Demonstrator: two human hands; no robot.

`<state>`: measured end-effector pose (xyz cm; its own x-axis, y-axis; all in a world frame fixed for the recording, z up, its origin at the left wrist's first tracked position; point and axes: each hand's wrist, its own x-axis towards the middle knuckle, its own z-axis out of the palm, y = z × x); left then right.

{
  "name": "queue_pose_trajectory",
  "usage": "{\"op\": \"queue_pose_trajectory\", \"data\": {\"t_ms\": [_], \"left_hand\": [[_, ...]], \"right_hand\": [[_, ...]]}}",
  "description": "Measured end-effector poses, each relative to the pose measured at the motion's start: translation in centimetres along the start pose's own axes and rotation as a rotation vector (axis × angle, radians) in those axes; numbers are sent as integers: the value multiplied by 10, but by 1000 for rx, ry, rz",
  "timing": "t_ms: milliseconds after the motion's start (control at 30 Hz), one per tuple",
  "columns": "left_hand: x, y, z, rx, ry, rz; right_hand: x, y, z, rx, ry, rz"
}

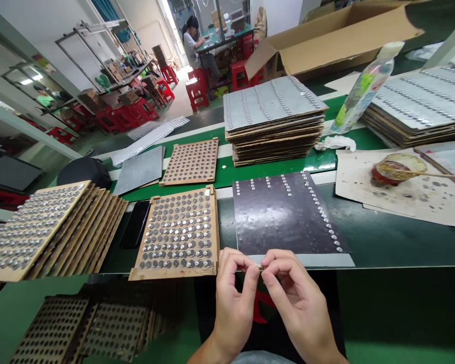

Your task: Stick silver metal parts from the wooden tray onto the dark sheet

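The left hand (233,303) and the right hand (299,308) are both curled into pinches, the thumb and forefinger of each closing on a small silver metal stud (261,267). The stud is held just over the near edge of a green-topped workbench (402,247), directly below a dark, speckled rectangular sheet (284,215). The fingertips hide much of the piece, so its exact shape is hard to tell; it seems to be a shallow round button. It looks light, stiff and smooth, and is likely to slip or flip if pinched off-centre, so its rim seems the surest place to take hold. Rows of similar studs line the top and right side of the dark sheet. To the left lies a tan wooden tray (214,227) with its round pockets filled with grey-and-silver discs, and a tall stack of grey cardboard-backed sheets (273,144) stands farther along the bench.
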<state>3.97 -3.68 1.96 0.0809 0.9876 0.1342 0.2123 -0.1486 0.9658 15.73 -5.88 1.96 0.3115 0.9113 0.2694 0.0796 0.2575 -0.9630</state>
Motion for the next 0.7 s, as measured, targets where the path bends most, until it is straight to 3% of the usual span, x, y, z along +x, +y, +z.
{"op": "queue_pose_trajectory", "data": {"t_ms": [700], "left_hand": [[-2,3,3,-1,36,14]], "right_hand": [[-1,0,1,41,68,-6]]}}
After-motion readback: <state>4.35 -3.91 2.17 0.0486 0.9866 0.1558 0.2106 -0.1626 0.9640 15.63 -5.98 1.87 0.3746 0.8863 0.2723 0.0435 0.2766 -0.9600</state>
